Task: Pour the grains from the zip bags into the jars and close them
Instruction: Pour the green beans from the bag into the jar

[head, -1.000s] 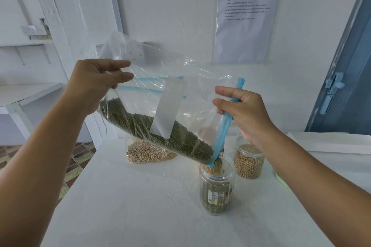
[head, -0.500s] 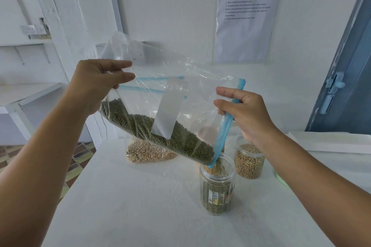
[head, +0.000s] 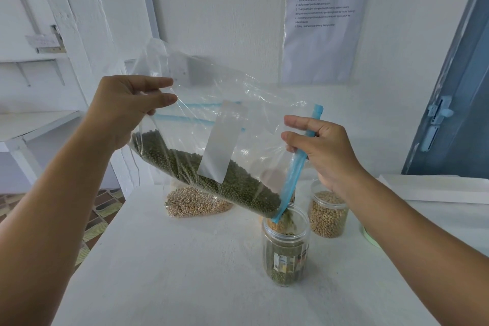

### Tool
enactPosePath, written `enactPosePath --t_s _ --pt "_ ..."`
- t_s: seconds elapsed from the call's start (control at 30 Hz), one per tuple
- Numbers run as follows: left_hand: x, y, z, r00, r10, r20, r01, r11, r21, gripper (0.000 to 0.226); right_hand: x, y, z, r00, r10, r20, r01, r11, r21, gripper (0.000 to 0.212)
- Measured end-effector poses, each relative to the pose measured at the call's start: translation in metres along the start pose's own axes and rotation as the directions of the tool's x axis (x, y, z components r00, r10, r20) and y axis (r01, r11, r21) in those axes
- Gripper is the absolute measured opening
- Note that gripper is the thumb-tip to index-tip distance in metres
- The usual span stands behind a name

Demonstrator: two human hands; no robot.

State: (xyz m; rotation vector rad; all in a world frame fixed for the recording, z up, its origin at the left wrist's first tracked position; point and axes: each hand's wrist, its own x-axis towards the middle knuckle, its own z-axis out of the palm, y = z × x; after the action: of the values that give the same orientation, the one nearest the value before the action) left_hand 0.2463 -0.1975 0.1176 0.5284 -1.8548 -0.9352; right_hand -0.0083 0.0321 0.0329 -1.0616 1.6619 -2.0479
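White paint covers the worktop (head: pixel 164 267) and the wall behind it, where a printed sheet (head: pixel 324 21) is fixed in a clear sleeve. A blue door (head: pixel 455 103) is seen at the right edge, a white shelf (head: pixel 34 124) at the left, and patterned floor tiles below the shelf.

A clear zip bag (head: pixel 211 140), partly filled with green grains (head: pixel 211 180), is held tilted above the worktop, its blue zip strip (head: pixel 296 164) lowest. The bag's upper corner is pinched between thumb and fingers of the left hand (head: pixel 124 106), raised with the forearm reaching up from the lower left. The zip edge is gripped by the right hand (head: pixel 325 151), thumb and forefinger closed on the strip. Green grains are seen falling from the low corner into an open jar (head: pixel 285 246), which stands directly beneath and is partly filled. A second jar (head: pixel 328 214), holding tan grains, stands just behind it to the right. Another bag of tan grains (head: pixel 195 204) lies on the worktop behind the held bag.
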Motion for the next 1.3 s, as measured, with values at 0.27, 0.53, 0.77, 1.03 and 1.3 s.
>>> enactPosePath --t_s 0.27,0.53,0.77,1.03,1.3 --pt "-0.0016 0.0038 0.0052 0.999 0.031 0.004 -0.032 0.999 0.028 0.034 -0.0014 0.0041 -0.0037 1.000 0.005 -0.007 -0.005 1.000 0.012 0.035" --pt "-0.0017 -0.0044 0.0058 1.000 0.008 0.013 -0.008 1.000 0.010 0.036 -0.0025 0.0055 -0.0034 1.000 0.003 -0.002 -0.003 1.000 0.000 0.035" --pt "-0.0007 -0.0022 0.0045 1.000 0.004 0.019 -0.003 1.000 -0.017 0.034 -0.0019 0.0058 -0.0023 1.000 -0.002 -0.001 0.002 1.000 0.005 0.036" --pt "-0.0003 -0.0036 0.0037 1.000 -0.007 0.016 0.007 1.000 -0.023 0.033 -0.0007 0.0072 -0.0008 1.000 0.007 -0.020 -0.006 1.000 0.015 0.034" --pt "-0.0018 -0.0001 0.0059 1.000 -0.015 0.006 0.015 1.000 -0.021 0.032 -0.0022 0.0061 -0.0016 1.000 0.014 -0.016 -0.013 1.000 0.017 0.035"
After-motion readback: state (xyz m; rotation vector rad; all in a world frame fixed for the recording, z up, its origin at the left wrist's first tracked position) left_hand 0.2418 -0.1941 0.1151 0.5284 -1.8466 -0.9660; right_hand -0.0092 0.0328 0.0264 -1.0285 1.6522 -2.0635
